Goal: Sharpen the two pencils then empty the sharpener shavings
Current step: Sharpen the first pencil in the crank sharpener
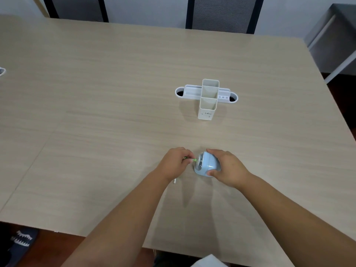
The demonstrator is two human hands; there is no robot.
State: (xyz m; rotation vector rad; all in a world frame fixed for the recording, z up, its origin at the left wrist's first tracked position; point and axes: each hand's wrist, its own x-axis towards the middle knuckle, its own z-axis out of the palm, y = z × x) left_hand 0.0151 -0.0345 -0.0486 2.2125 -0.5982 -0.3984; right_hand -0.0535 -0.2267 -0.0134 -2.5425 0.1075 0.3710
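A light blue, rounded pencil sharpener [207, 164] sits on the wooden table [96, 112] near its front edge. My right hand [227, 168] grips it from the right side and top. My left hand [176, 162] pinches a green pencil [191, 160] whose tip points into the sharpener's left face. Most of that pencil is hidden under my fingers. A small white end [175, 181] pokes out from under my left wrist; I cannot tell whether it is the second pencil.
A white desk organiser [208, 99] with open compartments stands further back, at the middle right of the table. Two dark chairs [221, 14] stand behind the far edge. A grey side table [331, 39] is at the right. Slippers [21, 239] lie on the floor below the front left.
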